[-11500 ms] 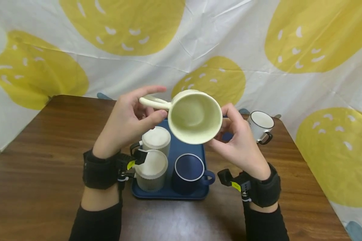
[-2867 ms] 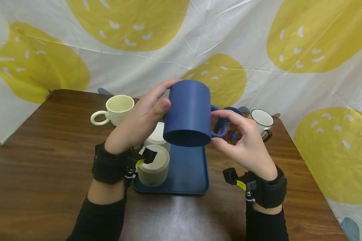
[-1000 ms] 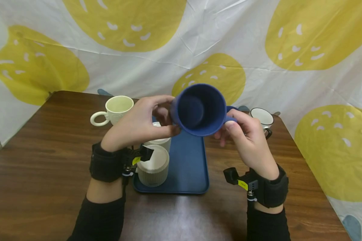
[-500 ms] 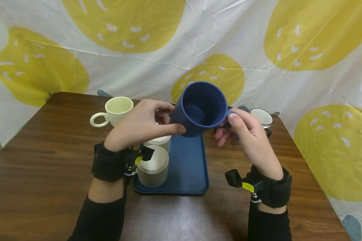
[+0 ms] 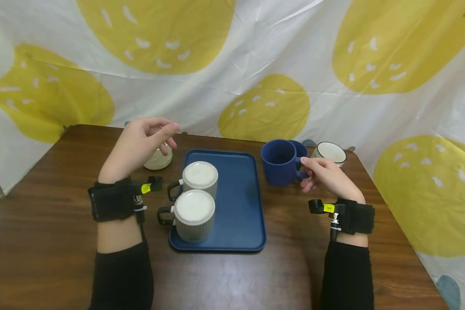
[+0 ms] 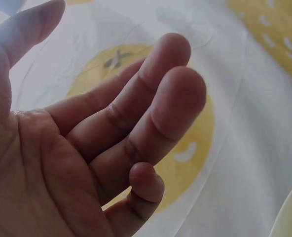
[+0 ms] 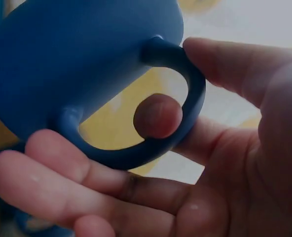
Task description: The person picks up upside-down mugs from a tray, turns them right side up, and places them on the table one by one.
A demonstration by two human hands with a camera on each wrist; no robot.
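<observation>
1. The right hand [image 5: 322, 177] pinches the handle of the navy blue mug [image 5: 280, 162]: in the right wrist view the thumb lies on top of the loop, one fingertip [image 7: 158, 116] shows through it, and the other fingers curl beneath
2. That mug stands upright on the wooden table [image 5: 54, 241], mouth up, just right of the blue tray [image 5: 240, 206] and off it; its body lies to the left of the grip, its handle turned right toward the palm, its long axis vertical. The right hand is by far the nearer one
3. The left hand [image 5: 139, 144] hovers above the table well to the left, fingers loosely bent and holding nothing; the cream mug [image 5: 159, 158] sits just beyond and below it, mostly hidden
4. The tray carries two ribbed grey mugs, one at the back [image 5: 199, 178] and one at the front [image 5: 193, 214], side by side on its left half, handles pointing left; the right half is bare
5. A white black-rimmed mug [image 5: 330, 153] stands just behind the navy one; whether they touch I cannot tell. No mug shows visible contents
</observation>
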